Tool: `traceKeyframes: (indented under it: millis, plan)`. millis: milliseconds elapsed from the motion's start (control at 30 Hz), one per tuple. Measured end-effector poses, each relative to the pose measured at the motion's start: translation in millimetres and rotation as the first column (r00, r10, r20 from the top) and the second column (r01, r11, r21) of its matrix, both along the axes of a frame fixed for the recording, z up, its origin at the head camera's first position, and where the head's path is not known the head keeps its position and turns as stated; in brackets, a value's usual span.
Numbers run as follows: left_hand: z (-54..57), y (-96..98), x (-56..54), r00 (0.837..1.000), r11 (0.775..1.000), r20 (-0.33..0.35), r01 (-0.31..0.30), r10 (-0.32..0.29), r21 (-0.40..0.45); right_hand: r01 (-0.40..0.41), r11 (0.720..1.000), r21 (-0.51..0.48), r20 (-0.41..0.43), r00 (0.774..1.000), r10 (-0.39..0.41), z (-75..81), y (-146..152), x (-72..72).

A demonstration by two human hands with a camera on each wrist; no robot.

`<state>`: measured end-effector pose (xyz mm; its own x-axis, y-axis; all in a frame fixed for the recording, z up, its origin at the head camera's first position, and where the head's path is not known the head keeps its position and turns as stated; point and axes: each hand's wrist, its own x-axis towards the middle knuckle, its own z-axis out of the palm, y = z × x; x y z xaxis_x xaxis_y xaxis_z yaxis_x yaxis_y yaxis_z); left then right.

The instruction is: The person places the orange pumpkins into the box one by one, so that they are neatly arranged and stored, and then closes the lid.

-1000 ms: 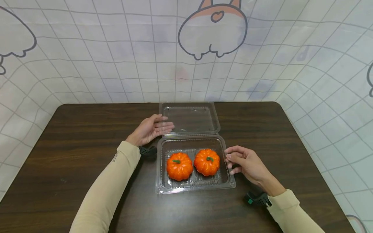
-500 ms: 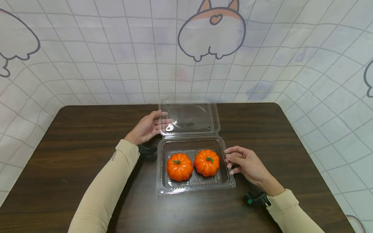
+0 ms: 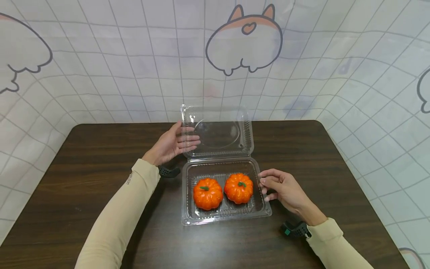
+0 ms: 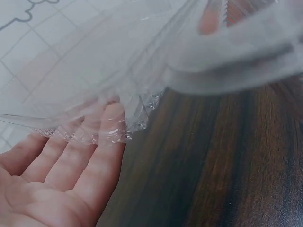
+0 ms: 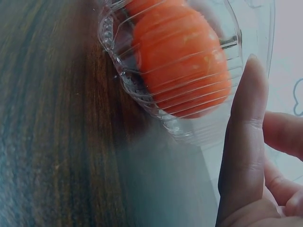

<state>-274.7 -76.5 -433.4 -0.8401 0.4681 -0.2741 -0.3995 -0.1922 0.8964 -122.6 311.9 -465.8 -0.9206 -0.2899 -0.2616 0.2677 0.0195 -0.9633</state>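
Observation:
A clear plastic clamshell container [image 3: 226, 215] stands on the dark wooden table, its hinged lid [image 3: 218, 134] tilted up at the back. Two small orange pumpkins with green stems, a left pumpkin [image 3: 207, 194] and a right pumpkin [image 3: 238, 188], sit side by side in its base. Behind the lid's left side, my left hand [image 3: 171, 145] has its fingers extended, seen through the plastic; in the left wrist view the fingers [image 4: 106, 156] touch the lid's rim. My right hand [image 3: 285, 188] holds the base's right edge with thumb and bent fingers; the contact is partly hidden.
The dark table [image 3: 90, 164] extends to both sides of the container. A white sheet [image 3: 144, 67] with a grid and cartoon animal drawings hangs behind and at the sides. Each wrist wears a dark band, such as the right band [image 3: 296, 229].
The lid has swung upward from lying nearly flat, and my left hand has risen with it. My right hand and the pumpkins stay about where they were. The head view shifts slightly.

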Motion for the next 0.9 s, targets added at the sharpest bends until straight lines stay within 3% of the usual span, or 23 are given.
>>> traceKeyframes:
  millis: [467,667,900]
  plan:
    - [24.9,-3.7,3.7,0.995,0.995,-0.076,0.062,-0.068,-0.082,0.011,1.000,0.022,-0.013,1.000,-0.011,2.0,-5,-1.2]
    - [33.8,-6.1,2.8,0.979,0.979,-0.137,0.129,-0.151,-0.158,0.017,0.999,0.039,-0.018,1.000,-0.017,2.9,-6,-6.4]
    - [44.0,-5.0,3.0,0.963,0.967,-0.174,0.174,-0.206,-0.184,0.020,0.999,0.049,-0.022,1.000,-0.019,2.9,-6,-12.5]
